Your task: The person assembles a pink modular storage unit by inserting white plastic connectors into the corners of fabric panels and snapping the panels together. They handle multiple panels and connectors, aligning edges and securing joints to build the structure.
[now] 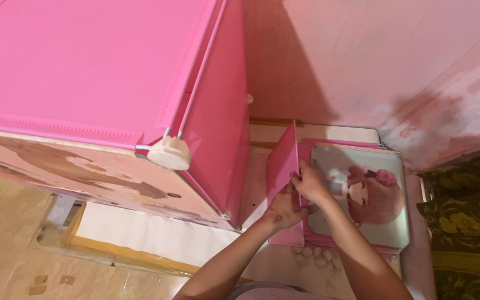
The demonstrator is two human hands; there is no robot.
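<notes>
Gripping the upright pink panel (282, 166) at its right-hand edge, both hands work close together low beside the pink cabinet (84, 72). The left hand (282, 210) has its fingers curled narrow around the lower part of that edge, and the right hand (308, 183) pinches the same edge just above, fingertips pressed tight; what exactly sits under the fingertips is hidden, so I cannot tell whether a connector is between them. The panel stands on edge just left of the fingers, apart from the cabinet's side wall. Right of the fingers lies a stack of flat panels (362, 194), the top one printed with a cartoon figure. Below the wrists a cluster of small pale round pieces (315, 255) rests on the floor. Doing this well, as I judge it, calls for keeping the panel vertical, holding the lower grip firm as the anchor while the upper fingers guide the edge, and pressing squarely rather than twisting, since a thin plastic sheet likely flexes.
</notes>
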